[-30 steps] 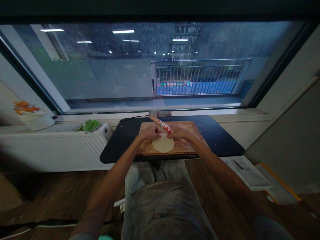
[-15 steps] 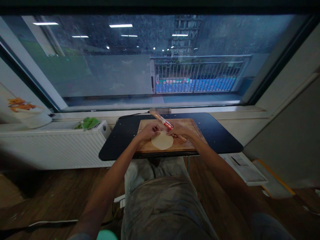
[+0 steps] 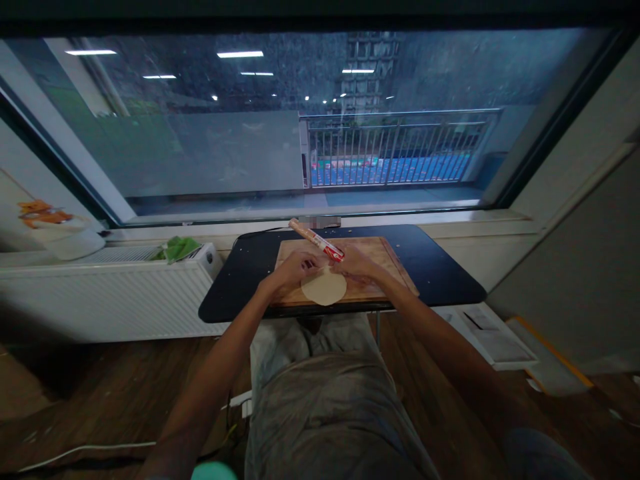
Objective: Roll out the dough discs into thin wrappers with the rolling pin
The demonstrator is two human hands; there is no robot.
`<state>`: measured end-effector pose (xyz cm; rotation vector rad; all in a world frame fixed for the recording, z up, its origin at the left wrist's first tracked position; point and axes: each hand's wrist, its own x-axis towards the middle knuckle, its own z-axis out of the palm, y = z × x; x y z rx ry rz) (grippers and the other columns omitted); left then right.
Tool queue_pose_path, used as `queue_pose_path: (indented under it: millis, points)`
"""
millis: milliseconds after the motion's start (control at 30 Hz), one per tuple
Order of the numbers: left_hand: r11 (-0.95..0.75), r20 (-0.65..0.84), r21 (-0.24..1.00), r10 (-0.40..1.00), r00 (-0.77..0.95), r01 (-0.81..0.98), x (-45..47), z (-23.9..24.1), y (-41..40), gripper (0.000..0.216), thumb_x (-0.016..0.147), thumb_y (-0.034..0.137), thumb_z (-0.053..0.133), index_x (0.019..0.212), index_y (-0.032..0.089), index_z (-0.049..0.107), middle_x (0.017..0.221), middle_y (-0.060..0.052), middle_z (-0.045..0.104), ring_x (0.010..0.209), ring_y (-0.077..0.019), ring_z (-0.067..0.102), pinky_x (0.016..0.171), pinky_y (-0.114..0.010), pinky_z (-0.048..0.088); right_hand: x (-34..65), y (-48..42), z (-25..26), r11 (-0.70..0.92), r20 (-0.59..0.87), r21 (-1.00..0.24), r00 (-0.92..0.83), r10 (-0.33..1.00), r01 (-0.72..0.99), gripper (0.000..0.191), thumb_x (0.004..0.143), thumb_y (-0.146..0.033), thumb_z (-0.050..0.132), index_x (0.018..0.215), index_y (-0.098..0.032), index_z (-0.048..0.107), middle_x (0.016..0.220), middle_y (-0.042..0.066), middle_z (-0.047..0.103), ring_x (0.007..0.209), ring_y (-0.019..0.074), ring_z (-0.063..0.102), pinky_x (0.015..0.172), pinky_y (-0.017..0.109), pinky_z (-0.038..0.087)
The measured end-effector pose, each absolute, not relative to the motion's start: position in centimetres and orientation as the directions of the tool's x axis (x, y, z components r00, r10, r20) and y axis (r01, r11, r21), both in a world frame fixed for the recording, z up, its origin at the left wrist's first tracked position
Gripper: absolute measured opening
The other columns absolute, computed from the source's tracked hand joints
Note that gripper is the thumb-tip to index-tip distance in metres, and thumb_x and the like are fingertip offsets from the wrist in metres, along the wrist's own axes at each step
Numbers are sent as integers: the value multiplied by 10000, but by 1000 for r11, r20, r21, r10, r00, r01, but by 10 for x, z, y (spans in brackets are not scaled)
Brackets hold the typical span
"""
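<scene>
Fingers closed round rolling pin point(image 3: 316, 240) on right hand point(image 3: 357, 261), bent on left hand point(image 3: 295, 265), hold unclear, dough disc point(image 3: 324, 289) touching beneath

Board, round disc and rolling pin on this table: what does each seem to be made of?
The board looks like wood: warm brown with a dull, unvarnished surface. The disc is likely soft dough, as it is pale, matte and pressed thin and flat. The rolling pin is probably wood at its tan end. Its red-and-white middle looks like a printed wrap, though it is too small to confirm.

The dough disc point(image 3: 324, 289) lies on the board point(image 3: 385, 257), rolling pin point(image 3: 315, 239) behind.
</scene>
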<state>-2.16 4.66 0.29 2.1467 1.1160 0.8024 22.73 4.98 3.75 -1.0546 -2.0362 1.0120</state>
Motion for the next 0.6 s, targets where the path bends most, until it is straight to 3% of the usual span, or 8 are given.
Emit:
queue_pose_path:
  millis: [133,267,400,533,600]
  points:
    - [-488,231,690,849,476,535,-22,5,50,164,914,301,788,984,163,841,893,-57,803,784,-194,684,762,-306,523,223,60,31,479,256,-781,-494,831,400,527,667,-169,707,1192,-186,750,1022,1,789,860,182,638,761,259,512]
    - [-529,344,611,847,404,588,-17,5,61,91,908,205,773,947,159,840,919,-73,809,820,-213,715,806,-329,558,220,84,23,488,308,-747,-416,856,451,320,691,-204,719,1011,-191,700,931,6,749,810,186,634,725,266,490]
    - [-635,476,499,769,426,590,-11,-1,62,169,914,120,712,968,177,861,1030,-98,831,995,-256,756,963,-389,599,222,97,19,471,292,-754,-409,865,458,310,657,-194,748,959,-211,680,905,-12,733,784,169,608,718,255,482]
    - [-680,496,450,729,471,579,-13,-8,55,210,963,156,677,1005,186,880,1080,-106,827,1083,-265,748,1035,-400,595,228,90,17,446,244,-843,-526,815,300,333,725,-278,776,1044,-197,728,926,-10,739,777,159,587,724,257,490]
    - [-680,482,434,730,486,591,-16,-7,50,206,994,215,684,998,190,889,1079,-106,807,1069,-255,730,1024,-384,590,230,86,17,415,232,-864,-506,831,285,340,763,-359,799,1048,-187,728,882,-12,718,744,153,562,688,254,475]
